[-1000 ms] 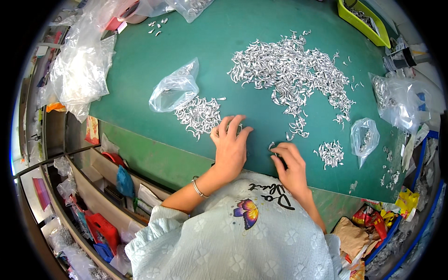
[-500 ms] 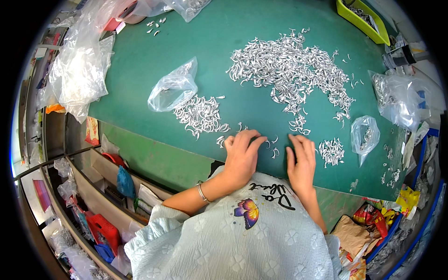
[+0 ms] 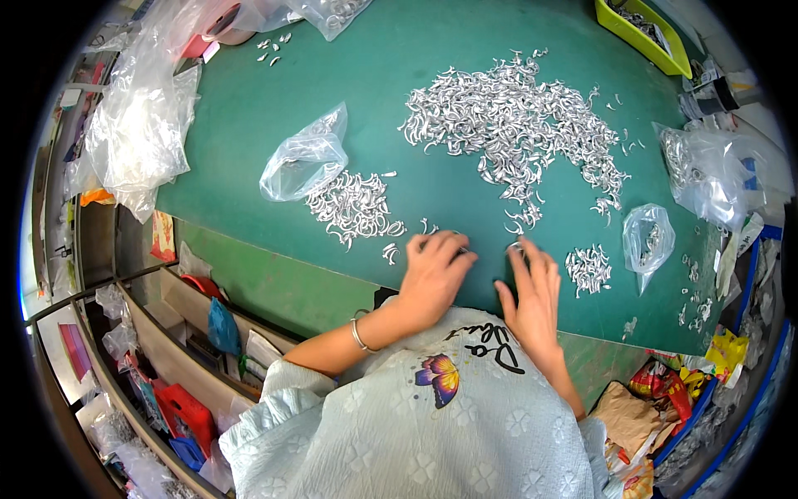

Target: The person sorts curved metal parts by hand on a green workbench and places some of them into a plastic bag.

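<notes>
My left hand (image 3: 434,273) is closed over the green tabletop, thumb and forefinger close around a small curved silver metal piece (image 3: 464,249). Beside it, my right hand (image 3: 536,299) has its thumb apart and fingers stretched; its forefinger tip touches a loose piece at the lower tail of a large pile of curved silver pieces (image 3: 507,116). A smaller pile (image 3: 353,206) of like pieces lies left of my left hand, against the mouth of a clear plastic bag (image 3: 291,166). Right of my right hand is another small pile (image 3: 588,270).
A clear bag (image 3: 648,241) with a few pieces lies at the right, near scattered bits (image 3: 697,312). Fuller plastic bags (image 3: 711,170) stand at the right edge. A yellow-green tray (image 3: 644,37) is far right. Crumpled plastic (image 3: 137,125) covers the left end. Shelves with clutter flank the table.
The loose pieces between my hands are gone from the table there. My right hand's fingers have spread and its thumb has moved left; my left hand has shifted slightly right.
</notes>
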The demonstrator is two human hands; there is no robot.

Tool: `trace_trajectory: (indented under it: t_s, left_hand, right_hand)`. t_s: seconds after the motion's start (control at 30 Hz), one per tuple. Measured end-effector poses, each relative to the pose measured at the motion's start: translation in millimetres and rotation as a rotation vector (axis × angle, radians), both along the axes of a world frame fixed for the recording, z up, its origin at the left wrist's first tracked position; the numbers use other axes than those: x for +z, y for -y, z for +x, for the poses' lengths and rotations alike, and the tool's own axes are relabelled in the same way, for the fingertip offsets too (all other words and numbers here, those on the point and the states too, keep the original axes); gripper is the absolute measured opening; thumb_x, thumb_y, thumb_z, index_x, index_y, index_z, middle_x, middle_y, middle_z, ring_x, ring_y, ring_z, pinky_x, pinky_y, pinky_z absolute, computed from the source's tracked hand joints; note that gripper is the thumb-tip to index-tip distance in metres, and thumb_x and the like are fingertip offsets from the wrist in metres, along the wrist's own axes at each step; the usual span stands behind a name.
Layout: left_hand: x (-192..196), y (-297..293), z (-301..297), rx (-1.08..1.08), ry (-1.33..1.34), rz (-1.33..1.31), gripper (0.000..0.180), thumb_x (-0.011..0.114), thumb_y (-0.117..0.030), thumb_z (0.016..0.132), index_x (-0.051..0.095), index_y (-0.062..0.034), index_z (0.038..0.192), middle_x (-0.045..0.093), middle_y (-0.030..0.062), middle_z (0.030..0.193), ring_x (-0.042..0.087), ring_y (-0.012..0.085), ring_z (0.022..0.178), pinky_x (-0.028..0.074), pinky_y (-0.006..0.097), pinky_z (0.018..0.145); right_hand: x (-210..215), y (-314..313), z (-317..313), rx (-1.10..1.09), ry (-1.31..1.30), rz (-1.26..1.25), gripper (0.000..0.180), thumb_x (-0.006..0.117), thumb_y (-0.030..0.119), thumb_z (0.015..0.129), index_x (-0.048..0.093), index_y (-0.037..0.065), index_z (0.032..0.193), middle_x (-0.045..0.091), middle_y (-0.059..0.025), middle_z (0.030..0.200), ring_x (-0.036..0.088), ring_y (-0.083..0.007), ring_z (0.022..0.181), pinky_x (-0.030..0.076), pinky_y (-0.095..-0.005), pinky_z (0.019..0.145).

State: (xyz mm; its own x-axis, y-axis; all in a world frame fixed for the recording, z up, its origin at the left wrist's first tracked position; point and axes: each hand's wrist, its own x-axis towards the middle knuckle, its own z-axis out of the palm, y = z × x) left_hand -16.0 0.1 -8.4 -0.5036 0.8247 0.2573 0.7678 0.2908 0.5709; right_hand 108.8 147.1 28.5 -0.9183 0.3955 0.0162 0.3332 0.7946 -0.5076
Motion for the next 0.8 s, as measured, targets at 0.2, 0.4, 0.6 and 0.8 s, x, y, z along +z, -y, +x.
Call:
trace_trajectory:
  t_s: [0.2, 0.4, 0.6, 0.8]
  left_hand:
    - [7.9, 3.4, -2.7, 0.111, -0.024, 0.03, 0.029, 0.068, -0.001, 0.077, 0.065, -0.0097, 0.105, 0.058, 0.0068, 0.114, 0.053, 0.0275, 0.111, 0.032, 0.044, 0.09]
    - [8.9, -9.1, 10.4, 0.095, 0.051, 0.056, 0.037, 0.071, -0.006, 0.079, 0.062, -0.0073, 0.115, 0.058, 0.0073, 0.114, 0.053, 0.0267, 0.109, 0.032, 0.043, 0.089]
    - [9.0, -12.1, 12.0, 0.057, 0.076, 0.062, 0.036, 0.068, -0.001, 0.08, 0.062, -0.0072, 0.115, 0.058, 0.0071, 0.114, 0.053, 0.026, 0.107, 0.032, 0.042, 0.088]
    - [2.0, -9.5, 18.8, -0.04, 0.091, 0.169, 0.036, 0.069, -0.003, 0.079, 0.063, -0.0085, 0.114, 0.058, 0.0048, 0.114, 0.054, 0.0242, 0.108, 0.033, 0.042, 0.09]
  right_hand:
    - [-0.6, -5.1, -0.6, -0.088, -0.148, 0.016, 0.029, 0.067, 0.004, 0.083, 0.065, 0.001, 0.112, 0.056, -0.0116, 0.127, 0.05, -0.0325, 0.114, 0.039, -0.0433, 0.094]
    - [-3.7, -8.9, 5.7, -0.062, -0.204, -0.095, 0.024, 0.066, 0.0, 0.082, 0.066, 0.0, 0.106, 0.06, -0.0129, 0.114, 0.055, -0.0317, 0.1, 0.045, -0.0409, 0.084]
    - [-13.9, 4.5, -1.7, -0.096, -0.127, -0.141, 0.022, 0.065, -0.001, 0.082, 0.063, 0.0, 0.104, 0.058, -0.0139, 0.101, 0.058, -0.0338, 0.095, 0.048, -0.0414, 0.084]
    - [-1.9, -16.0, -20.3, -0.162, -0.312, -0.078, 0.016, 0.064, -0.004, 0.082, 0.065, -0.001, 0.098, 0.062, -0.0155, 0.095, 0.057, -0.0344, 0.087, 0.046, -0.0413, 0.079]
